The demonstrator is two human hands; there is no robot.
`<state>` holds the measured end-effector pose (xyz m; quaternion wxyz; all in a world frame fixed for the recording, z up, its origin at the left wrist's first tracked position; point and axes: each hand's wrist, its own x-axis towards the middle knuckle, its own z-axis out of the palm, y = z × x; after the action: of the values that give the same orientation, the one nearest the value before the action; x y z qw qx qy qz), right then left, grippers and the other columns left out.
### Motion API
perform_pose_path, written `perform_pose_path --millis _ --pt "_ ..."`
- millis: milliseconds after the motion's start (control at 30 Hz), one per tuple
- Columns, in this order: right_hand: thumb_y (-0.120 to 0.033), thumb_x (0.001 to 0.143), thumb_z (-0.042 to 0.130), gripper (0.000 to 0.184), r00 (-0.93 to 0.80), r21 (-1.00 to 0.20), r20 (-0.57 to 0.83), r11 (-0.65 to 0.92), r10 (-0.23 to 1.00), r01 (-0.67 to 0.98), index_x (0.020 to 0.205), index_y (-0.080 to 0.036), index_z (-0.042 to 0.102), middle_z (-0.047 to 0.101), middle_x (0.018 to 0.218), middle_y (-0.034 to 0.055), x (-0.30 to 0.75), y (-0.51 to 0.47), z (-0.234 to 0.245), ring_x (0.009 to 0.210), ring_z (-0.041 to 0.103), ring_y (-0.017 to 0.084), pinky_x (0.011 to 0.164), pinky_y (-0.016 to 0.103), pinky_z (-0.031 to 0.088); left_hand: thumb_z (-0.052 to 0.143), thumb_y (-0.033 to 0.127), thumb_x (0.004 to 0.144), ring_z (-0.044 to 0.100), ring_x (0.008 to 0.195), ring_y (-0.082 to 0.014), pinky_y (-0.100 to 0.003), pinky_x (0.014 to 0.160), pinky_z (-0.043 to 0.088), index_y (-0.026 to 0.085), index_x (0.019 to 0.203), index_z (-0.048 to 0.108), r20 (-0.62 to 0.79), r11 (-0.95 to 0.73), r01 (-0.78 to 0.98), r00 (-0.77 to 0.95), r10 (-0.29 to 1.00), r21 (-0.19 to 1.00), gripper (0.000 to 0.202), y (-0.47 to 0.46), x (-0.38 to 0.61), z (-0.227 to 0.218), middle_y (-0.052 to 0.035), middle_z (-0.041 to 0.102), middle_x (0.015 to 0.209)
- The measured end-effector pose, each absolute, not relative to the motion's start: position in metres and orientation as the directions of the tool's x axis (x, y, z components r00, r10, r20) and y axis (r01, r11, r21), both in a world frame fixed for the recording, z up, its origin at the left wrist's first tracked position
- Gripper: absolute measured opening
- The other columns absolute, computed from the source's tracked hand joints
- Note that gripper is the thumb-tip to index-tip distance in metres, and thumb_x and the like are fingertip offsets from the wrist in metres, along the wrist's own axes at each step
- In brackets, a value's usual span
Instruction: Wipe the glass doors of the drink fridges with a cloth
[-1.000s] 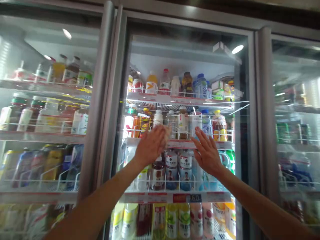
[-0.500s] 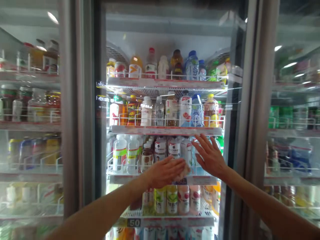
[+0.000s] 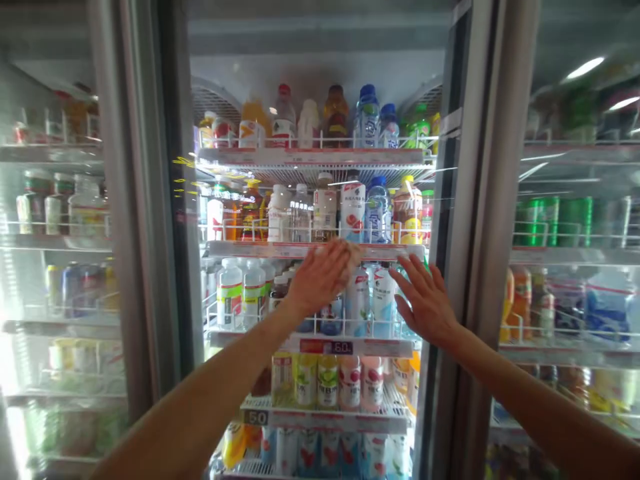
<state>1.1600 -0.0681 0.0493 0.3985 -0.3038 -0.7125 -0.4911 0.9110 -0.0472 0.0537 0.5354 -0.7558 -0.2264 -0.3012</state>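
Note:
My left hand [image 3: 320, 277] is pressed flat toward the glass door [image 3: 320, 57] of the drinks fridge, in front of the shelf edge at mid-height. A pale, crumpled cloth [image 3: 353, 259] shows past its fingertips, mostly hidden under the hand. My right hand [image 3: 425, 300] is open on the glass at the right, fingers spread, near the door frame. Behind the glass, close to both hands, stand white-and-blue bottles [image 3: 383, 293] and a bottle with a red fruit picture [image 3: 353, 210].
A metal door frame [image 3: 493, 200] runs upright on the right, another frame [image 3: 143, 200] on the left. Neighbouring fridge doors show more drinks, including green cans [image 3: 570, 220]. Shelves inside hold rows of bottles behind wire rails. A price tag [image 3: 342, 347] hangs below.
My left hand has moved upward over the glass with the cloth, from the bottles to the shelf edge above. My right hand stays spread on the glass. The view has shifted slightly.

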Motion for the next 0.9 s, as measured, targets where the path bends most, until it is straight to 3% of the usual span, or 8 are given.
perform_pose_path --millis 67,200,300,367,533,700,833,900 --pt "-0.022 0.088 0.045 0.062 -0.492 0.446 0.869 0.347 0.052 0.825 0.145 -0.024 0.019 0.024 0.150 0.0084 1.164 -0.068 0.044 0.139 0.018 0.025 0.110 0.050 0.021 0.034 0.027 0.089 0.008 0.141 -0.0203 -0.045 0.115 0.012 0.013 0.136 0.035 0.664 -0.322 0.638 0.746 0.037 -0.699 0.049 -0.049 0.914 0.046 -0.0091 0.032 0.147" --pt "-0.021 0.088 0.043 0.062 -0.517 0.453 0.852 0.376 0.082 0.808 0.144 -0.027 0.020 0.028 0.149 0.0063 1.175 -0.068 0.040 0.139 0.020 0.024 0.111 0.049 0.021 0.035 0.030 0.088 0.007 0.141 -0.0128 -0.033 0.116 0.013 0.021 0.132 0.041 0.328 -0.381 0.288 0.944 -0.043 -0.879 0.045 -0.053 0.925 0.028 0.0016 0.032 0.147" --pt "-0.021 0.089 0.041 0.062 -0.423 0.379 0.905 0.351 0.055 0.856 0.145 -0.027 0.017 0.024 0.150 0.0061 1.187 -0.067 0.044 0.139 0.021 0.024 0.110 0.050 0.022 0.037 0.031 0.088 0.007 0.141 -0.0203 -0.045 0.115 0.012 0.014 0.136 0.035 0.644 -0.327 0.624 0.763 0.058 -0.710 0.050 -0.050 0.937 0.039 -0.0074 0.032 0.147" --pt "-0.022 0.089 0.041 0.062 -0.391 0.351 0.919 0.335 0.057 0.874 0.145 -0.026 0.016 0.023 0.151 0.0067 1.192 -0.067 0.043 0.139 0.020 0.025 0.110 0.050 0.022 0.038 0.031 0.088 0.009 0.141 -0.0226 -0.047 0.114 0.013 0.013 0.137 0.032 0.739 -0.302 0.728 0.666 0.099 -0.616 0.052 -0.048 0.946 0.042 -0.0106 0.030 0.147" --pt "-0.018 0.087 0.042 0.061 -0.535 0.461 0.836 0.374 0.121 0.805 0.144 -0.024 0.021 0.035 0.145 0.0082 1.197 -0.072 0.024 0.139 0.020 0.023 0.110 0.049 0.022 0.037 0.031 0.088 0.016 0.140 -0.0146 -0.035 0.114 0.018 0.018 0.135 0.037 0.263 -0.404 0.228 0.964 -0.032 -0.886 0.049 -0.048 0.956 0.023 -0.0029 0.030 0.148" --pt "-0.019 0.087 0.043 0.056 -0.481 0.397 0.863 0.379 0.156 0.836 0.141 -0.024 0.029 0.032 0.147 0.0095 1.196 -0.079 0.014 0.139 0.019 0.025 0.110 0.051 0.021 0.036 0.030 0.089 0.015 0.140 -0.0212 -0.045 0.113 0.016 0.016 0.137 0.033 0.595 -0.351 0.589 0.797 0.104 -0.728 0.050 -0.048 0.957 0.021 -0.0079 0.031 0.147" --pt "-0.017 0.085 0.043 0.053 -0.572 0.461 0.795 0.412 0.202 0.786 0.137 -0.023 0.036 0.034 0.146 0.0093 1.193 -0.085 0.004 0.139 0.018 0.024 0.110 0.051 0.020 0.037 0.028 0.087 0.013 0.140 -0.0111 -0.032 0.115 0.015 0.023 0.134 0.039 0.223 -0.415 0.199 0.975 -0.010 -0.888 0.047 -0.053 0.940 -0.018 0.0026 0.030 0.148" --pt "-0.016 0.084 0.044 0.051 -0.584 0.473 0.785 0.411 0.205 0.780 0.135 -0.023 0.039 0.034 0.146 0.0094 1.190 -0.087 -0.001 0.139 0.018 0.024 0.110 0.051 0.020 0.038 0.031 0.087 0.009 0.140 -0.0096 -0.031 0.115 0.012 0.024 0.134 0.039 0.270 -0.397 0.243 0.963 -0.014 -0.885 0.047 -0.053 0.917 -0.026 0.0040 0.030 0.148"
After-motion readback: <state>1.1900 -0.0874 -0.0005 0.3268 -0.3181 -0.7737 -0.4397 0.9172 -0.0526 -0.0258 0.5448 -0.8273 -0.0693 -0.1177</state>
